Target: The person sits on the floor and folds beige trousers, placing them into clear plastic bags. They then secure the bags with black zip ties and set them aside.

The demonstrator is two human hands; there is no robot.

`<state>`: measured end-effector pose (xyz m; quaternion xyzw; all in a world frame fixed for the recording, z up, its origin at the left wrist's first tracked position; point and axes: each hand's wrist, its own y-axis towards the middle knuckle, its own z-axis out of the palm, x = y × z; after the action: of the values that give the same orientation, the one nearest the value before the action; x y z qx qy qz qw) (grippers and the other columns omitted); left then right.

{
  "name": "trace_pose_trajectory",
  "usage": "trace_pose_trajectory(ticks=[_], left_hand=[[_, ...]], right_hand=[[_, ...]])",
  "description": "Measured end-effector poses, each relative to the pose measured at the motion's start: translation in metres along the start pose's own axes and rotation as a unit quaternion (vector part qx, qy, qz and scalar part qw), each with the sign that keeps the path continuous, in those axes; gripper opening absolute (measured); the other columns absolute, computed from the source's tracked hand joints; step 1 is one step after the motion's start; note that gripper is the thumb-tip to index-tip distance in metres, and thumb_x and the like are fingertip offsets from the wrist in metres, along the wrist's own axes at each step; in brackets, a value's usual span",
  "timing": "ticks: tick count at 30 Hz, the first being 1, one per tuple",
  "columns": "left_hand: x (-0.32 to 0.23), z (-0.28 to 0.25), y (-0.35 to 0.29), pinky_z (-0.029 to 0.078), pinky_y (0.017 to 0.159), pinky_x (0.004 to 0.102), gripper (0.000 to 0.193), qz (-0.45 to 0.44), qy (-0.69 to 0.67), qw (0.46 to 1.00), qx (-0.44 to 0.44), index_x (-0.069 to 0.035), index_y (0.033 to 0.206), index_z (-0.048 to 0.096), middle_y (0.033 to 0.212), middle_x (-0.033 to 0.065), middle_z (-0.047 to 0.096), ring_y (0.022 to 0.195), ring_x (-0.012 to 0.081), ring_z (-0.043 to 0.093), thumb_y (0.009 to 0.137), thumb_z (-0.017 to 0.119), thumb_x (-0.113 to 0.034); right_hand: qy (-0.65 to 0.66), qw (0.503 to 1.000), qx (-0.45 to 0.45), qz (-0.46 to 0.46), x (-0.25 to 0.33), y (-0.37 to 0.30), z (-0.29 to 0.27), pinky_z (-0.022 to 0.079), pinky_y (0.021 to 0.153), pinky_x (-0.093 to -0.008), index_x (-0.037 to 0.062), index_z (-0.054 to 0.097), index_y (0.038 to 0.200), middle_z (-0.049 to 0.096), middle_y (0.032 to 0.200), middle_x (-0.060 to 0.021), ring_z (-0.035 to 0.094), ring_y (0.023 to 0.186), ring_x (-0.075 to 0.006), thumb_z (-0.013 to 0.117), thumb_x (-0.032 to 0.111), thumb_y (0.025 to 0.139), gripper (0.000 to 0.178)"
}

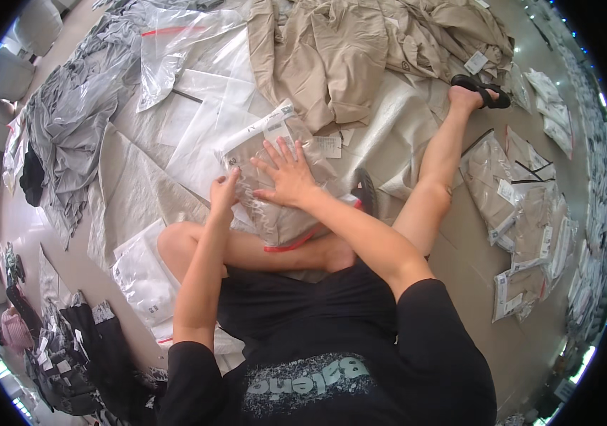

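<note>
A clear plastic bag (282, 221) with a folded beige garment inside lies over my crossed shin. It has a red strip along its near edge and a pale printed band at its far end. My right hand (288, 174) lies flat on the bag, fingers spread. At the bag's left edge, my left hand (223, 192) is closed with its fingers curled, and seems to pinch the plastic there. Just beyond the bag, loose beige trousers (335, 60) are heaped, with a white tag (329, 146) beside them.
Several bagged beige garments (523, 213) lie on the floor at right. Grey clothes (69, 128) are piled at far left, near flat empty plastic bags (207, 106). Dark tagged clothes (97, 344) sit at near left. A black sandal (484, 92) is on my outstretched foot.
</note>
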<state>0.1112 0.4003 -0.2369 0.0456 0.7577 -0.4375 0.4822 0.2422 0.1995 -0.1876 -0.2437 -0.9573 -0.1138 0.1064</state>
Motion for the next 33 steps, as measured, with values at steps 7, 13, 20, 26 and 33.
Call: trace_pose_trajectory(ticks=[7, 13, 20, 26, 33], left_hand=[[0.001, 0.028, -0.009, 0.061, 0.083, 0.0407, 0.06, -0.047, -0.136, 0.986, 0.089, 0.003, 0.133, 0.067, 0.118, 0.015, 0.074, 0.097, 0.0241, 0.074, 0.096, 0.082, -0.042], [-0.053, 0.022, -0.071, 0.065, 0.086, 0.0395, 0.044, 0.05, -0.242, 0.954, 0.168, 0.005, 0.133, 0.065, 0.117, 0.0155, 0.076, 0.099, 0.0249, 0.077, 0.102, 0.077, -0.023], [-0.104, 0.031, -0.097, 0.062, 0.097, 0.0435, 0.053, -0.006, -0.33, 0.899, 0.288, 0.002, 0.14, 0.063, 0.132, 0.0166, 0.073, 0.111, 0.0288, 0.076, 0.106, 0.07, -0.037], [-0.083, 0.109, -0.05, 0.058, 0.082, 0.0336, 0.036, 0.154, 0.085, 0.956, 0.234, 0.004, 0.124, 0.071, 0.1, 0.0078, 0.074, 0.09, 0.019, 0.072, 0.1, 0.071, -0.023], [-0.059, 0.188, 0.035, 0.054, 0.097, 0.0468, 0.061, 0.443, 0.41, 0.797, 0.024, -0.009, 0.137, 0.066, 0.114, 0.0159, 0.069, 0.112, 0.034, 0.068, 0.081, 0.084, -0.021]], right_hand=[[0.05, 0.992, 0.11, 0.019, -0.015, -0.007, 0.019, -0.008, 0.13, -0.066, 0.0396, 0.025, 0.172, 0.003, 0.183, -0.0105, -0.006, 0.167, -0.0396, 0.043, 0.09, 0.092, 0.096], [0.327, 0.909, -0.186, 0.181, -0.066, -0.022, -0.027, 0.042, 0.121, -0.0477, 0.0061, 0.055, 0.155, 0.051, 0.16, -0.0192, 0.052, 0.146, -0.0338, 0.076, 0.059, 0.095, 0.082], [0.706, 0.648, 0.013, 0.285, -0.082, -0.072, -0.135, 0.054, 0.102, -0.0345, -0.0025, 0.066, 0.142, 0.071, 0.135, -0.0125, 0.069, 0.116, -0.0202, 0.084, 0.048, 0.093, 0.073], [0.509, 0.652, -0.29, 0.482, -0.115, -0.161, -0.269, 0.048, 0.111, -0.0368, -0.0054, 0.062, 0.143, 0.068, 0.139, -0.0122, 0.064, 0.127, -0.0206, 0.073, 0.049, 0.102, 0.069], [0.501, 0.397, -0.682, 0.355, -0.248, -0.311, -0.263, 0.052, 0.112, -0.0444, 0.0014, 0.055, 0.151, 0.062, 0.147, -0.0177, 0.066, 0.126, -0.028, 0.066, 0.046, 0.107, 0.064]])
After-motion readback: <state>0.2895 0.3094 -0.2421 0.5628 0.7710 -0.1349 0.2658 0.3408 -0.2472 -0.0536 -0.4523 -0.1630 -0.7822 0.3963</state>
